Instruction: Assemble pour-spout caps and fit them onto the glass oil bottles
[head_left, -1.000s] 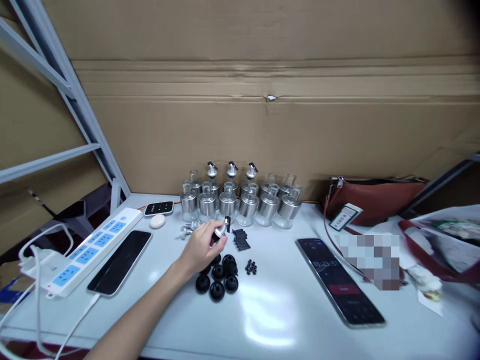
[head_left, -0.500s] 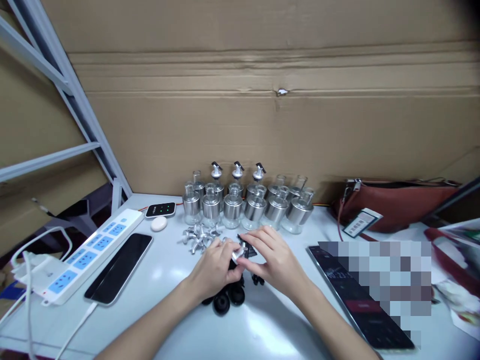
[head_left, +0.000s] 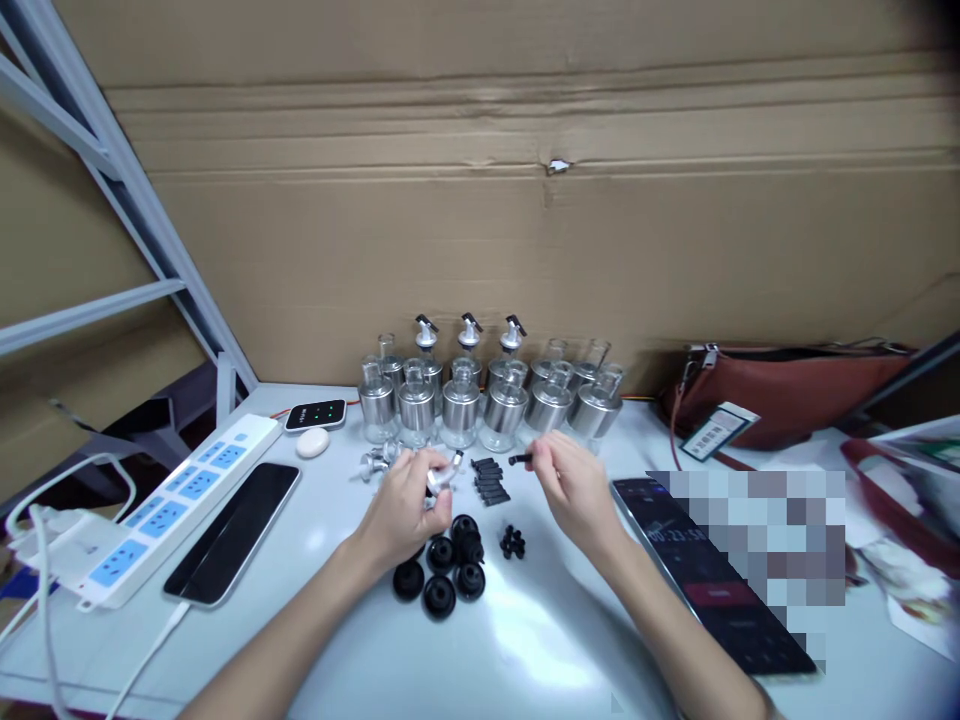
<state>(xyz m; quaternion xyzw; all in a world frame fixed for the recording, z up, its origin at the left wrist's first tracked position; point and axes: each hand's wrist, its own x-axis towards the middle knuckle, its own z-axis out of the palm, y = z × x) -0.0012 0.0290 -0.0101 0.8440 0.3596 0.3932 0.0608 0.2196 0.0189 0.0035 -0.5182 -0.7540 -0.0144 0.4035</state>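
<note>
Between the fingertips of my left hand (head_left: 401, 505) is a silver pourer spout (head_left: 448, 478), partly hidden by the fingers. My right hand (head_left: 574, 490) pinches a small black lever piece (head_left: 519, 459), held apart from the spout. A row of similar black levers (head_left: 490, 482) lies between the hands. Black stoppers (head_left: 440, 552) are grouped in front of my left hand, and a cluster of tiny black caps (head_left: 513, 543) lies to their right. More silver spouts (head_left: 373, 463) lie beyond my left hand, partly covered by it.
Steel-banded glass bottles (head_left: 460, 400) stand in two rows at the back, three with a pourer (head_left: 469, 330) fitted. Left are a power strip (head_left: 184, 500) and a phone (head_left: 232, 535). Right are a larger phone (head_left: 712, 580) and a brown bag (head_left: 795, 395).
My right hand came into view and met my left at the spout. Since then the hands have parted, the right moving away rightward with a black lever piece. My left still holds the spout.
</note>
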